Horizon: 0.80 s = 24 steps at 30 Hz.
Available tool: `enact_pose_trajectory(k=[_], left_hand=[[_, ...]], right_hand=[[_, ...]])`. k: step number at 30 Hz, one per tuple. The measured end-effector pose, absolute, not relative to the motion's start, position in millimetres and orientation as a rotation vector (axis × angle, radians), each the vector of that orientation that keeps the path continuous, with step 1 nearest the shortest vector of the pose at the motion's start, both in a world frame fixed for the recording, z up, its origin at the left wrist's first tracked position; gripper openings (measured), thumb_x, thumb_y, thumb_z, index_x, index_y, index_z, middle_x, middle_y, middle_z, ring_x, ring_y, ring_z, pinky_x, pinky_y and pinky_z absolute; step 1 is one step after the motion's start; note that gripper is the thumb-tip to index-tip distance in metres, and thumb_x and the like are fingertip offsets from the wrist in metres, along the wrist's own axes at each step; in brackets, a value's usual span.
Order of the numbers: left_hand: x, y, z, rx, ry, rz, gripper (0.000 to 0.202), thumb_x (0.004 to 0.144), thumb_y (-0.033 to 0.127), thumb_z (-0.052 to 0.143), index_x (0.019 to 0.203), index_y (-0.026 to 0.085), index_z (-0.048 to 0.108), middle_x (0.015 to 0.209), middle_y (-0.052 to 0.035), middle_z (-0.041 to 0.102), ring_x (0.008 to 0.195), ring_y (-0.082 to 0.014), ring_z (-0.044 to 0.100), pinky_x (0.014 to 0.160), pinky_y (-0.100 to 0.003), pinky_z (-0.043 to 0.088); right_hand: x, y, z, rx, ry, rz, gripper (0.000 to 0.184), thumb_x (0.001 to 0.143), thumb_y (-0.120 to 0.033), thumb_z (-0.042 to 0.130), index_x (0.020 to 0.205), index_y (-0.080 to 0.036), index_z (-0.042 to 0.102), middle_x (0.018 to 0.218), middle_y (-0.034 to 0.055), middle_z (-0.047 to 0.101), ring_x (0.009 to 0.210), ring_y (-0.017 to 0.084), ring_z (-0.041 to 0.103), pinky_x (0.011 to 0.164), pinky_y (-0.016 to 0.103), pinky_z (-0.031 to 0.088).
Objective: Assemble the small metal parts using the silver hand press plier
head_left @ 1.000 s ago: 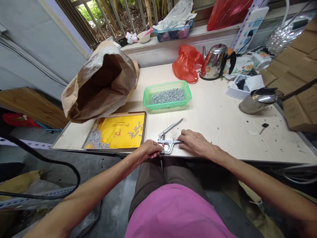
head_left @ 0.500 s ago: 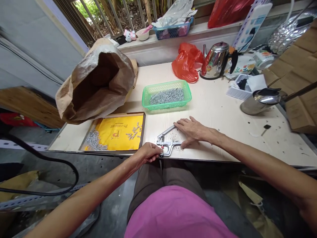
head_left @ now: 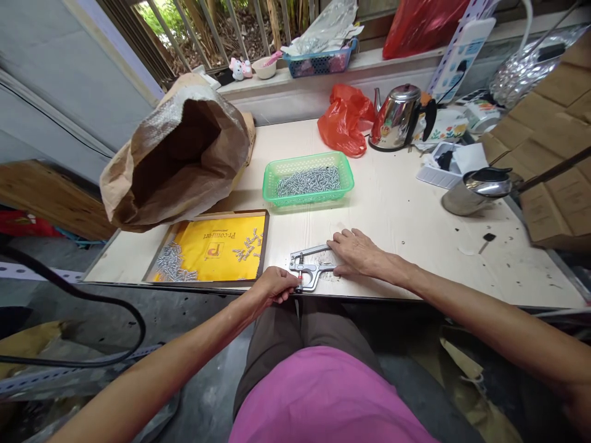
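A grey metal hand press tool (head_left: 308, 266) lies at the table's near edge, its two handles squeezed close together. My right hand (head_left: 354, 252) is wrapped over both handles, pressing them down. My left hand (head_left: 273, 287) is pinched at the tool's jaw, beside a small red part; what the fingers hold is too small to make out. A green basket (head_left: 272, 181) full of small metal pieces stands behind the tool. A shallow tray with a yellow sheet (head_left: 217, 246) holds two loose heaps of the same pieces to the left.
A big open brown paper sack (head_left: 175, 154) lies at the back left. A red plastic bag (head_left: 342, 120), a steel kettle (head_left: 397, 117), a steel pan (head_left: 475, 191) and cardboard (head_left: 549, 166) crowd the back right. Small debris dots the table on the right.
The tool's upper handle stood raised; my right hand moved from the lower handle up onto it and pressed it down. My left hand stayed at the jaw.
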<state>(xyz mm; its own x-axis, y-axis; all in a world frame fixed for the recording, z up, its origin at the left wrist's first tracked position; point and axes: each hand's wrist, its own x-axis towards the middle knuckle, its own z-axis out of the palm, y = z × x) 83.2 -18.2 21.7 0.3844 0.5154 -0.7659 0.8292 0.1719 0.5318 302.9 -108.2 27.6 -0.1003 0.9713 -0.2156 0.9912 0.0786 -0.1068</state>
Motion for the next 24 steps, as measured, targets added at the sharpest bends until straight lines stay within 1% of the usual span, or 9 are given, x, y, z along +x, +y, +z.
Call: enact_pose_trajectory(k=[2, 5, 7, 8, 11, 14, 17, 21, 24], left_hand=[[81, -24, 26, 1.739, 1.276, -0.299, 0.034, 0.078, 0.042, 0.062, 0.058, 0.016, 0.056, 0.044, 0.0031, 0.049, 0.041, -0.0094, 0.046, 0.046, -0.022, 0.032], [84, -35, 35, 2.319, 1.176, -0.058, 0.025, 0.085, 0.039, 0.057, 0.077, 0.017, 0.067, 0.073, -0.0033, 0.065, 0.07, -0.0157, 0.059, 0.063, -0.025, 0.041], [93, -41, 38, 2.617, 0.988, 0.033, 0.019, 0.086, 0.036, 0.059, 0.093, 0.02, 0.067, 0.094, -0.0055, 0.066, 0.091, -0.0204, 0.058, 0.074, -0.029, 0.044], [100, -42, 37, 2.719, 0.871, 0.026, 0.022, 0.085, 0.035, 0.061, 0.1, 0.02, 0.065, 0.102, -0.0065, 0.065, 0.099, -0.0226, 0.055, 0.078, -0.03, 0.045], [123, -37, 32, 2.876, 0.595, -0.046, 0.041, 0.079, 0.033, 0.069, 0.115, 0.017, 0.057, 0.116, -0.0097, 0.06, 0.108, -0.0262, 0.05, 0.089, -0.036, 0.045], [140, -26, 27, 2.911, 0.521, -0.121, 0.049, 0.079, 0.035, 0.068, 0.121, 0.014, 0.052, 0.116, -0.0119, 0.058, 0.106, -0.027, 0.05, 0.09, -0.039, 0.044], [147, -17, 25, 2.918, 0.472, -0.158, 0.046, 0.079, 0.036, 0.068, 0.115, 0.012, 0.056, 0.11, -0.0123, 0.059, 0.1, -0.0268, 0.051, 0.088, -0.039, 0.045], [147, -13, 21, 2.847, 0.409, -0.132, 0.03, 0.078, 0.034, 0.068, 0.1, 0.015, 0.064, 0.101, -0.0095, 0.06, 0.095, -0.0245, 0.052, 0.083, -0.036, 0.045], [146, -14, 17, 2.766, 0.412, -0.094, 0.021, 0.08, 0.028, 0.066, 0.098, 0.016, 0.066, 0.097, -0.0073, 0.062, 0.094, -0.0226, 0.053, 0.082, -0.034, 0.045]], right_hand=[[301, -111, 29, 2.051, 2.245, -0.338, 0.048, 0.075, -0.045, 0.071, 0.109, -0.013, 0.06, 0.108, 0.0135, 0.06, 0.103, 0.029, 0.053, 0.086, 0.041, 0.04], [301, -113, 28, 2.071, 2.242, -0.332, 0.047, 0.075, -0.044, 0.072, 0.109, -0.014, 0.06, 0.108, 0.0131, 0.06, 0.103, 0.028, 0.053, 0.084, 0.039, 0.041], [300, -113, 26, 2.077, 2.248, -0.319, 0.047, 0.075, -0.044, 0.072, 0.11, -0.015, 0.06, 0.109, 0.0133, 0.059, 0.103, 0.028, 0.053, 0.083, 0.039, 0.041], [300, -113, 25, 2.08, 2.251, -0.306, 0.047, 0.075, -0.044, 0.072, 0.111, -0.015, 0.06, 0.109, 0.0133, 0.059, 0.104, 0.028, 0.052, 0.083, 0.039, 0.042], [298, -114, 20, 2.093, 2.258, -0.272, 0.048, 0.076, -0.043, 0.071, 0.113, -0.015, 0.059, 0.11, 0.0127, 0.059, 0.103, 0.028, 0.052, 0.083, 0.037, 0.042], [295, -115, 21, 2.145, 2.228, -0.284, 0.052, 0.076, -0.041, 0.072, 0.117, -0.014, 0.056, 0.111, 0.0131, 0.059, 0.103, 0.027, 0.052, 0.081, 0.036, 0.043], [293, -117, 27, 2.189, 2.184, -0.326, 0.048, 0.077, -0.038, 0.071, 0.116, -0.013, 0.057, 0.111, 0.0132, 0.058, 0.104, 0.027, 0.051, 0.078, 0.035, 0.043], [288, -123, 29, 2.192, 2.187, -0.356, 0.029, 0.082, -0.033, 0.067, 0.103, -0.014, 0.063, 0.103, 0.011, 0.061, 0.099, 0.024, 0.054, 0.079, 0.033, 0.04], [281, -131, 19, 2.223, 2.199, -0.339, 0.015, 0.089, -0.028, 0.059, 0.095, -0.015, 0.063, 0.094, 0.0087, 0.063, 0.091, 0.02, 0.057, 0.077, 0.03, 0.039]])
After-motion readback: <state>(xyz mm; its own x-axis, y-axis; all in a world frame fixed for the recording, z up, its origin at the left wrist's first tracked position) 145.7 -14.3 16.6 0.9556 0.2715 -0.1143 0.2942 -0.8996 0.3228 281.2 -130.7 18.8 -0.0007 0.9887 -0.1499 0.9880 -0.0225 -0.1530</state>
